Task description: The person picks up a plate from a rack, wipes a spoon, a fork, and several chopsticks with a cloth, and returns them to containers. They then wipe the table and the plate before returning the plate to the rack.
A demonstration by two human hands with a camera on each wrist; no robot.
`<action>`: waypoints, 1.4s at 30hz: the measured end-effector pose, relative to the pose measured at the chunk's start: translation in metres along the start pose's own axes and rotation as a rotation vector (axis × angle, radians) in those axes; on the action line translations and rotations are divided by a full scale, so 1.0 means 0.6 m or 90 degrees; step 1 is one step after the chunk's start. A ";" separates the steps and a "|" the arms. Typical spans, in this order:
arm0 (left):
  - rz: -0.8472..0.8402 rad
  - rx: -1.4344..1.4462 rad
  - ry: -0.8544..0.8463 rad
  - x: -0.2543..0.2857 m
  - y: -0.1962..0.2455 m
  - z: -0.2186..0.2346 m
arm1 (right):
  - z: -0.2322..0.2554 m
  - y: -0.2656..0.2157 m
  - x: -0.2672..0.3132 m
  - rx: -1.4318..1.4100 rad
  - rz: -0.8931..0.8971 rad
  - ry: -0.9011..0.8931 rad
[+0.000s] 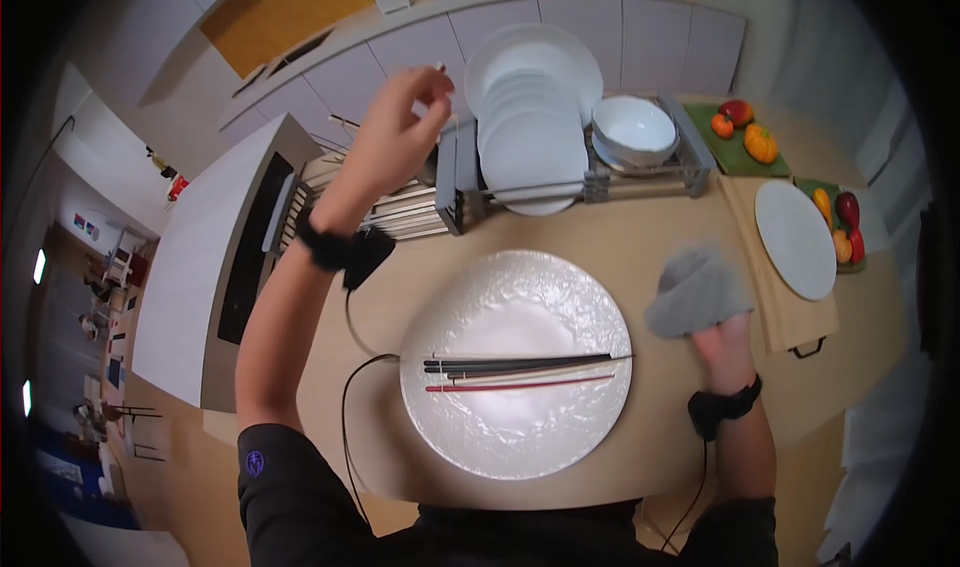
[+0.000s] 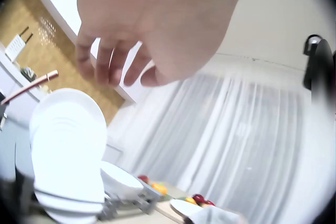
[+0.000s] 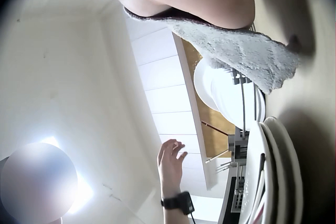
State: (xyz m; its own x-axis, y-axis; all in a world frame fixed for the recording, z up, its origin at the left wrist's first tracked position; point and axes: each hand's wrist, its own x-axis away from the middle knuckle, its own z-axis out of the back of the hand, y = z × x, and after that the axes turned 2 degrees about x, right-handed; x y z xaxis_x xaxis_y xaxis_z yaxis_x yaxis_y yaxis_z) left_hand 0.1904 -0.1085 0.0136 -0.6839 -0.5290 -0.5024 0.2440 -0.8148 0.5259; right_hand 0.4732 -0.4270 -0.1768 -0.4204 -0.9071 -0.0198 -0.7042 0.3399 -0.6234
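Note:
My left hand (image 1: 398, 132) is raised over the utensil holder at the left end of the dish rack, fingers loosely bent with nothing between them. Beyond its fingers a reddish-brown chopstick (image 2: 31, 87) slants up from the holder, apart from the hand in the left wrist view. Low on the right, my right hand (image 1: 722, 345) holds a grey cloth (image 1: 698, 292), which hides its fingers. In front of my body lies a large white embossed plate (image 1: 510, 442), the top of a stack. Several chopsticks (image 1: 520, 365), black, pale and red, lie across it.
The dish rack (image 1: 645, 182) holds upright white plates (image 1: 535, 152) and a white bowl (image 1: 635, 132). A box-shaped appliance (image 1: 235, 237) stands left. To the right are a cutting board (image 1: 755, 237) with an oval white plate (image 1: 795, 239), and green trays of vegetables. Cables trail from both wrists.

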 end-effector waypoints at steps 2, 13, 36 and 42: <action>-0.002 0.019 -0.225 0.080 0.054 -0.005 | 0.011 -0.004 0.008 0.012 -0.006 0.012; -0.092 -0.088 -0.454 0.327 0.087 -0.099 | 0.069 -0.004 -0.012 -0.043 -0.028 -0.011; 0.079 0.091 -0.449 0.338 0.073 -0.101 | 0.104 -0.009 -0.021 0.024 -0.055 -0.002; 0.052 0.101 -0.419 0.344 0.064 -0.104 | 0.068 -0.006 -0.014 0.046 -0.047 0.105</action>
State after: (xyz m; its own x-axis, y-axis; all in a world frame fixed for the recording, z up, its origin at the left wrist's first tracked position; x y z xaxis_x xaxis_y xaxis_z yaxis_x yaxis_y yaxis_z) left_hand 0.1017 -0.2636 -0.1127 -0.9555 -0.2925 0.0391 0.2437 -0.7074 0.6635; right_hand 0.5027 -0.4306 -0.2066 -0.4608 -0.8743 0.1526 -0.6966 0.2497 -0.6726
